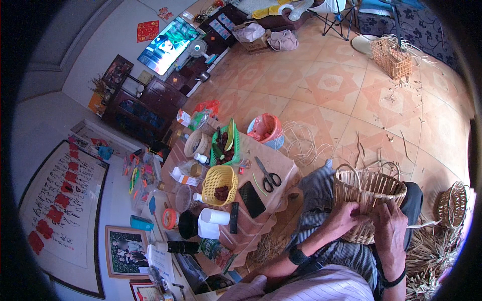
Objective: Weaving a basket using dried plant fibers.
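Both hands (390,226) grip the woven basket (370,193) at its near wall, apparently pinching the weave.

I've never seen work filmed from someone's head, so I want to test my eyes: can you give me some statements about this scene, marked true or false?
1. The left hand and right hand are both on the woven basket. True.
2. The scissors lie on the floor. False: the scissors lie on the table.
3. The yellow basket is empty. False: it holds dark red pieces.
4. The television screen is lit. True.
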A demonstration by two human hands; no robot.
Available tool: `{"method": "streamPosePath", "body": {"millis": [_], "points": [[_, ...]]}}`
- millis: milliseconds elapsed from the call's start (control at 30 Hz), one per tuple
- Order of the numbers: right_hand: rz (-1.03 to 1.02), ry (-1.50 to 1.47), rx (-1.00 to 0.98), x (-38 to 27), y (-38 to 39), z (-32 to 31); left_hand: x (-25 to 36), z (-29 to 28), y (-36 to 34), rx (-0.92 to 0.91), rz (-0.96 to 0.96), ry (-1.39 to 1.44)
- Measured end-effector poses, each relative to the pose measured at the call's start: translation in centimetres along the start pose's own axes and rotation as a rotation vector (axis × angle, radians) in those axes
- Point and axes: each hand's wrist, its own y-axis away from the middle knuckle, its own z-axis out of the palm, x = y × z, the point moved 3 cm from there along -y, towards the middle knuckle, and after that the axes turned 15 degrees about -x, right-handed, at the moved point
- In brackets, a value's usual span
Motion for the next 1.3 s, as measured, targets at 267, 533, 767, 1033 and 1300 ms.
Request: {"method": "streamPosePath", "body": {"millis": [267, 533, 767, 1033, 1300], "points": [[-0.026, 0.088, -0.087, -0.3, -0.6, 1.0, 0.2, 1.0, 0.2, 0.14, -0.085, -0.132], [-0.017, 0.046, -0.115, -0.4, -0.4, 1.6, -0.4, 1.1, -0.5, 0.2, -0.031, -0.28], [-0.103, -0.065, -0.098, 0.2, 0.4, 1.1, -0.1, 1.0, -0.6, 0.191, -0.126, -0.256], [-0.051, -0.108, -0.04, 0.3, 1.7, 0.8, 0.7, 0.1, -0.3, 0.079, -0.165, -0.135], [-0.004, -0.174, -0.105, 2.0, 2.3, 1.2, -0.5, 0.2, -1.1, 0.011, -0.142, -0.005]]}}
